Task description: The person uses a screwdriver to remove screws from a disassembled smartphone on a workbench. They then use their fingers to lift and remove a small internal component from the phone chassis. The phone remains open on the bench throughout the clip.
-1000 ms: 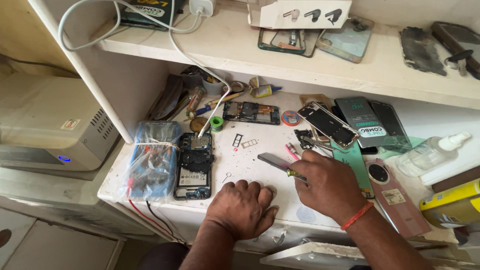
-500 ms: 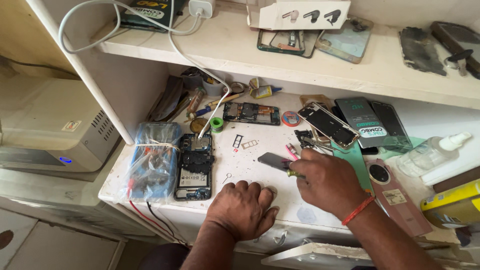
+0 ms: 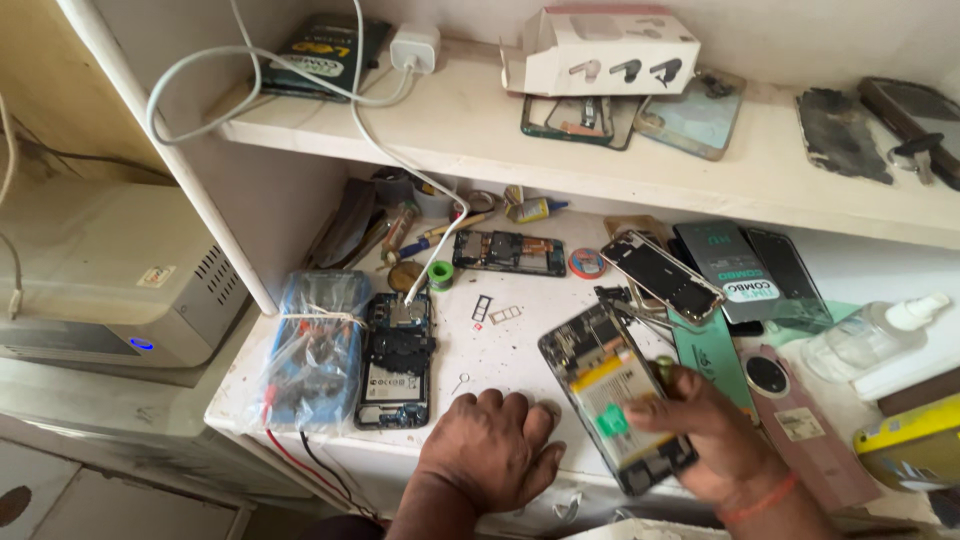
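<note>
In the lower middle of the frame our left hand (image 3: 492, 450) rests palm down on the white, scuffed bench (image 3: 520, 335), fingers loosely curled with nothing in its grip. Just to its right, our right hand (image 3: 705, 440), with an orange band at the wrist, has its grip clamped on an opened black smartphone with no back cover, its pale battery and a green tab showing (image 3: 610, 390). The phone is tilted, its upper end lifted toward the middle of the frame and its lower end lying across our fingers. A slim yellow-green tool handle (image 3: 662, 368) pokes out just above the thumb; we cannot tell what kind of tool it is.

Left of centre a second opened phone with a dark circuit board (image 3: 395, 360) lies flat on the bench, and a white cable (image 3: 385, 150) from the shelf above comes down to its top end. Touching its left side lies a blue device wrapped in clear plastic and rubber bands (image 3: 315, 350). Toward the upper right of the bench a black phone frame (image 3: 660, 275) lies at an angle, and near the right edge of the frame a clear plastic bottle with a white cap (image 3: 870, 335) lies on its side.
</note>
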A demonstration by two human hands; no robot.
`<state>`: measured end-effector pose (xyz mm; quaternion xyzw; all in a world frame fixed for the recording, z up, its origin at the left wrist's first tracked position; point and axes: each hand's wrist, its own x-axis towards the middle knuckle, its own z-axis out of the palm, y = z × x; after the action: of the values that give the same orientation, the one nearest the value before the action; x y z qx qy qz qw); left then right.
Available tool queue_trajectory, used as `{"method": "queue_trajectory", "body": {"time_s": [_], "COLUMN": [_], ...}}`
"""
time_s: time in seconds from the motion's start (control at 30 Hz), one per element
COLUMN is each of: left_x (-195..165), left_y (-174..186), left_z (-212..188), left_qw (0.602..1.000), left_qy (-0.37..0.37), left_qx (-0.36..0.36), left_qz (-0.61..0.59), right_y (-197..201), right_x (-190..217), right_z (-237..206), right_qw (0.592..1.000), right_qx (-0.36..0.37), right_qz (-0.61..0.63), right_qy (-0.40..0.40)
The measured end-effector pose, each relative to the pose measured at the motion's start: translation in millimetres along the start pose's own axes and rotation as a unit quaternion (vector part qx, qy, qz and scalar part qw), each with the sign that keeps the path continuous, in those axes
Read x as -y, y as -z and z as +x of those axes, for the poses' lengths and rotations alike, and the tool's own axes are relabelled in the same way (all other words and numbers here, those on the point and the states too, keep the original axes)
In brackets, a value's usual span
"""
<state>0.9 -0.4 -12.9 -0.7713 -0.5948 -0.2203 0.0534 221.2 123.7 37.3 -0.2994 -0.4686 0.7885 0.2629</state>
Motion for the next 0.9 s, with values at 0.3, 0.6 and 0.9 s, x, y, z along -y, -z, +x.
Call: {"method": "queue_trajectory", "body": {"time_s": [0.3,0.6,0.9], "left_x": [1,2,0], "left_y": [3,2,2], "left_z": [0,0,2], "left_qw": [0.996,0.999,0.996], "left_qy": [0.008,0.008,0.029], "left_qx": [0.084,0.048,0.079], "left_qz": [-0.006,0.006,0.035], "right_y": [7,-9,-17], "right_x": [-5,8,19], "right_z": [-30,-51,-76], "right_qw": [0.99,0.993,0.998], "right_qx": [-0.064,-0.102,0.008], "right_qz": [-0.122,-0.063,-0.064], "right_qy": [0.004,-0.006,0.025]}}
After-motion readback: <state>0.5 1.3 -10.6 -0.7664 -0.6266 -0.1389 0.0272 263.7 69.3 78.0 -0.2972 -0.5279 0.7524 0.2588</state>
